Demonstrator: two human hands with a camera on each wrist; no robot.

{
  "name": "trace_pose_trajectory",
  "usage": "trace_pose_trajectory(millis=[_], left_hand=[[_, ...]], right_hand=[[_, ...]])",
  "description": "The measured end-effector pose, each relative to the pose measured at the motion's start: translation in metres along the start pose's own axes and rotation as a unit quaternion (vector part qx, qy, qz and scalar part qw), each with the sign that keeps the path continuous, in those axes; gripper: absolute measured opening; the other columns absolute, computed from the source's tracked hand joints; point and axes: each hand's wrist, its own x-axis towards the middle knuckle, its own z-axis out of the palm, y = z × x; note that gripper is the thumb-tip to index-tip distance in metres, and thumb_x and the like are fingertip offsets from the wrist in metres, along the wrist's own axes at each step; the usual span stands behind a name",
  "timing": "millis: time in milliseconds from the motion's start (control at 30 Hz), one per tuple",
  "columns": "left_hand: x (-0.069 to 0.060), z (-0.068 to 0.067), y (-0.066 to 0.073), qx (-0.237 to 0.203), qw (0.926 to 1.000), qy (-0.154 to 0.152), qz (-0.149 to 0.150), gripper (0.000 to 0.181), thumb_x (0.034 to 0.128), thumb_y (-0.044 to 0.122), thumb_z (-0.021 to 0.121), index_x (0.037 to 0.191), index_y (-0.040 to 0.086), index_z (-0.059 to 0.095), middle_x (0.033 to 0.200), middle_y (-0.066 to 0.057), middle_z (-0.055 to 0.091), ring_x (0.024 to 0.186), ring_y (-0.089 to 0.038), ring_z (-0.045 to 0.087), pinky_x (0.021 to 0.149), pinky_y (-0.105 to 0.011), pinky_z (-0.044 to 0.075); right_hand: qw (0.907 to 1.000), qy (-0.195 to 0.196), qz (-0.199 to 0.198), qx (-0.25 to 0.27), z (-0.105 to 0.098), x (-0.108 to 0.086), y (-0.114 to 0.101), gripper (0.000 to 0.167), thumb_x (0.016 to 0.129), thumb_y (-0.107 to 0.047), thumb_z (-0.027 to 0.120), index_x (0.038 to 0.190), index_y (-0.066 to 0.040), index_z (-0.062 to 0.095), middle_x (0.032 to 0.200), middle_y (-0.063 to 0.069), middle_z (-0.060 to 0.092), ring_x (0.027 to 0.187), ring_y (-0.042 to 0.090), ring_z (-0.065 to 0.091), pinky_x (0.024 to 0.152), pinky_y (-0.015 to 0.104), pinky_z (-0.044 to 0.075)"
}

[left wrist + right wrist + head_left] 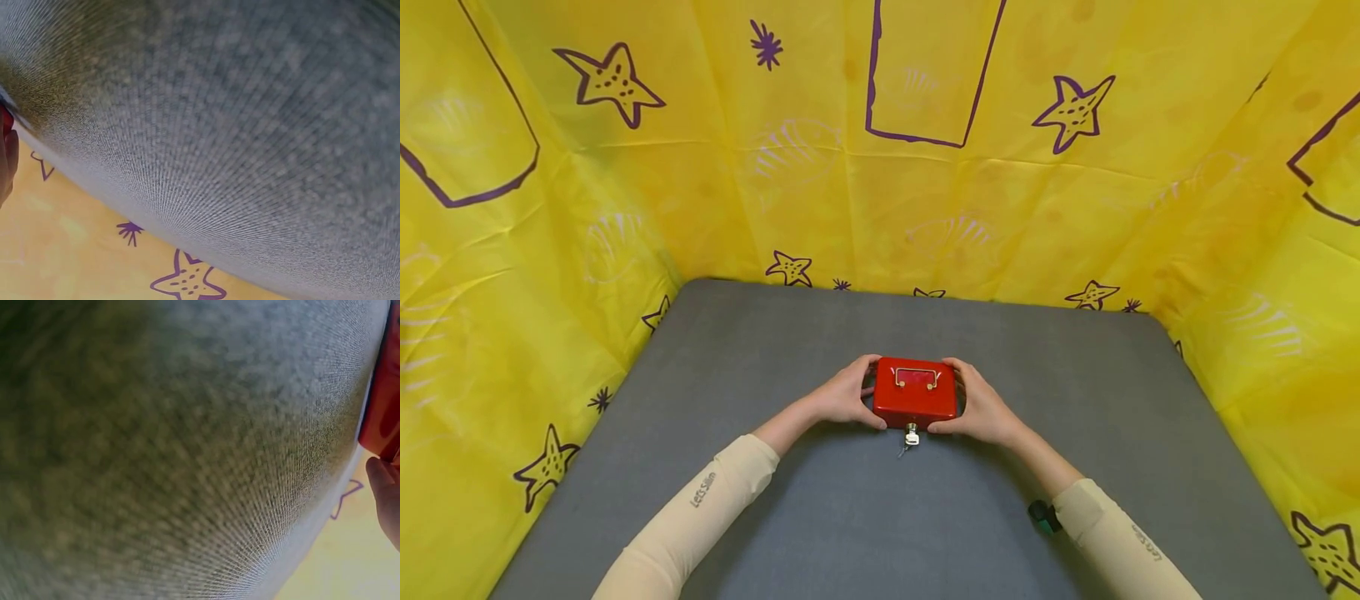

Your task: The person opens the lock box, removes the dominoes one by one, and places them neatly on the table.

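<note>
Box (914,398) spans the gap between our hands on the counter (775,333) (resting or barely lifted, we cannot tell), long axis side to side, neither hand nearer. Our left hand (844,397), half open, grips its left end; the key (912,438) juts toward us; our right hand (984,407), likewise curved, grips the right end, box to its left.

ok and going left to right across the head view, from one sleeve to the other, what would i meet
Left sleeve → left grip → red box → right grip → dark thing at the right wrist → right sleeve
</note>
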Motion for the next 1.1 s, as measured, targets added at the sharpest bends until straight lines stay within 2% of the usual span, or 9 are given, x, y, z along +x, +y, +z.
trace_pose_trajectory(millis=[233,600,900,1100], left_hand=[[-0.001,0.001,-0.003,-0.001,1.0,0.002,0.001,0.102,0.066,0.008,0.09,0.145,0.003,0.026,0.141,-0.011,0.04,0.13,-0.025,0.042,0.104,-0.035,0.043],[-0.003,0.002,-0.003,-0.009,0.9999,0.005,-0.003,0.102,0.0671,0.006,0.089,0.146,0.004,0.024,0.143,-0.011,0.04,0.132,-0.024,0.041,0.104,-0.035,0.043],[-0.002,0.002,-0.004,-0.001,1.0,0.003,0.0,0.104,0.0673,0.006,0.089,0.147,0.003,0.023,0.143,-0.012,0.039,0.132,-0.023,0.041,0.105,-0.034,0.042],[-0.001,0.002,-0.005,0.009,1.0,0.002,0.004,0.106,0.0673,0.008,0.09,0.148,0.004,0.021,0.144,-0.011,0.039,0.132,-0.022,0.041,0.104,-0.032,0.042]], right_hand=[[0.9999,-0.01,-0.001,-0.004,0.0,-0.002,-0.002,0.107,0.066,-0.035,0.091,0.147,-0.006,0.028,0.141,0.009,0.039,0.13,0.03,0.043,0.103,0.046,0.044],[0.9981,-0.02,-0.007,-0.058,-0.007,0.0,-0.001,0.105,0.066,-0.041,0.089,0.149,-0.008,0.032,0.143,0.01,0.043,0.13,0.029,0.044,0.103,0.048,0.044],[0.9974,-0.016,-0.005,-0.069,-0.011,0.002,-0.004,0.102,0.065,-0.046,0.088,0.145,-0.008,0.038,0.141,0.011,0.048,0.126,0.03,0.048,0.1,0.046,0.047],[0.9973,-0.029,0.004,-0.068,-0.016,0.004,-0.006,0.101,0.066,-0.048,0.086,0.145,-0.006,0.038,0.143,0.012,0.047,0.127,0.031,0.048,0.101,0.045,0.046]])
